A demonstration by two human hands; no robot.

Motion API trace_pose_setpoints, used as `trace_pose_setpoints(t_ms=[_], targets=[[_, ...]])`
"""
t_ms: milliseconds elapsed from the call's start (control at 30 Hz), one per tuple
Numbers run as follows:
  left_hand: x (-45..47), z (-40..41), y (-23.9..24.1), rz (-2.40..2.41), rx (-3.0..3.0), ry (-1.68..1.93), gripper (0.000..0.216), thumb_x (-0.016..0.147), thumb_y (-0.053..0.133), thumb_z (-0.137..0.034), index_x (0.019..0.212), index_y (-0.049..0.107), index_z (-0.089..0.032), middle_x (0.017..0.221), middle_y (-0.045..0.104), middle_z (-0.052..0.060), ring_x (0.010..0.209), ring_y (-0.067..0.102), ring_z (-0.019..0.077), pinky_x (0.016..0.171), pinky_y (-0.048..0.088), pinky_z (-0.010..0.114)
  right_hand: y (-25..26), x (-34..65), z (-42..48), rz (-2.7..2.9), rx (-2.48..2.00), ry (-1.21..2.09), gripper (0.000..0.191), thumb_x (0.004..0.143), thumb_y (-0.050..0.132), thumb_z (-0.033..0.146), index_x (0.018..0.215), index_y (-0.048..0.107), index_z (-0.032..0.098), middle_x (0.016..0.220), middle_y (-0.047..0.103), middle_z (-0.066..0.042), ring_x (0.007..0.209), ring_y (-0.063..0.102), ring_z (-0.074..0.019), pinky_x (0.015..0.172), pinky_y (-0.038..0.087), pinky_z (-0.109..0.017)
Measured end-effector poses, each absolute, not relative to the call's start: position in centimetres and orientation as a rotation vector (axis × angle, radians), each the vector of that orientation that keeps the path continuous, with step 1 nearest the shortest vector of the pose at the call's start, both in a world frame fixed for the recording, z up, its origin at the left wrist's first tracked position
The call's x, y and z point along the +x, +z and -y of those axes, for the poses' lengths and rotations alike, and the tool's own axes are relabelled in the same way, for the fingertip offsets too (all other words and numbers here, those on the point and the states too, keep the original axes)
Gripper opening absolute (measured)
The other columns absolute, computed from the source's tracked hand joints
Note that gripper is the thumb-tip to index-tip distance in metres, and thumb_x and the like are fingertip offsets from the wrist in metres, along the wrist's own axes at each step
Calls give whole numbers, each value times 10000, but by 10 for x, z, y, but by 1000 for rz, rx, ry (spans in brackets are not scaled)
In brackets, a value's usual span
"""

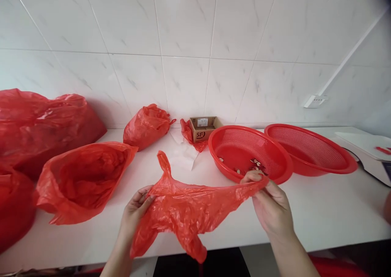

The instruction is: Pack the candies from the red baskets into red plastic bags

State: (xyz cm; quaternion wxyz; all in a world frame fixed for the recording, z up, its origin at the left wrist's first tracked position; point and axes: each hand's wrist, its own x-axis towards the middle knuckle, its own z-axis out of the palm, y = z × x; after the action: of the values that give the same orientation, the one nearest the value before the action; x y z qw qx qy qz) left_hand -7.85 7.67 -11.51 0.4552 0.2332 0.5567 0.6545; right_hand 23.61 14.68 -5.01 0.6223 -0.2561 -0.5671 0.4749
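Stretched between my two hands is a thin red plastic bag, held above the table's front edge. My left hand pinches its left side, just below a handle loop that sticks up. With my right hand I grip the other end, pulled out to the right, in front of a red plastic colander. Inside that colander lie a few small dark and pale pieces too small to name. The bag's lower part hangs crumpled, and I see nothing inside it.
Left on the white table stand an open red bag and a large full one. Behind are another red bag and a small cardboard box. A second colander and a scale are right.
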Motion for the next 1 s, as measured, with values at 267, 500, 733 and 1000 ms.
trace_pose_setpoints(t_ms=[267,500,733,1000], targets=[[-94,-82,-110,-1879,768,1711,422,717,710,-545,905,684,-168,904,708,72,731,624,190,636,492,281,-47,247,-144,1504,-427,1113,321,879,526,88,769,747,293,876,553,-13,780,517,-149,712,450,-310],[-4,-65,-54,-2009,2103,1347,176,898,565,-326,981,716,-287,1427,453,93,1339,399,330,1060,358,542,-21,214,-128,2026,-195,930,423,891,400,40,846,750,273,924,630,-31,800,553,-155,700,446,-324],[-12,-90,-89,-2296,2023,492,186,864,536,-258,916,713,-245,1478,442,125,1270,467,443,938,405,602,1,238,-112,2415,-178,797,395,837,419,32,852,721,286,874,661,-19,748,553,-164,675,462,-327],[-54,-76,-60,-2388,1721,754,135,794,435,-190,704,360,-257,705,523,-4,554,509,166,527,383,273,12,309,-128,2551,-844,589,297,865,559,130,1018,723,323,1248,616,-60,1008,639,-249,797,551,-368]])
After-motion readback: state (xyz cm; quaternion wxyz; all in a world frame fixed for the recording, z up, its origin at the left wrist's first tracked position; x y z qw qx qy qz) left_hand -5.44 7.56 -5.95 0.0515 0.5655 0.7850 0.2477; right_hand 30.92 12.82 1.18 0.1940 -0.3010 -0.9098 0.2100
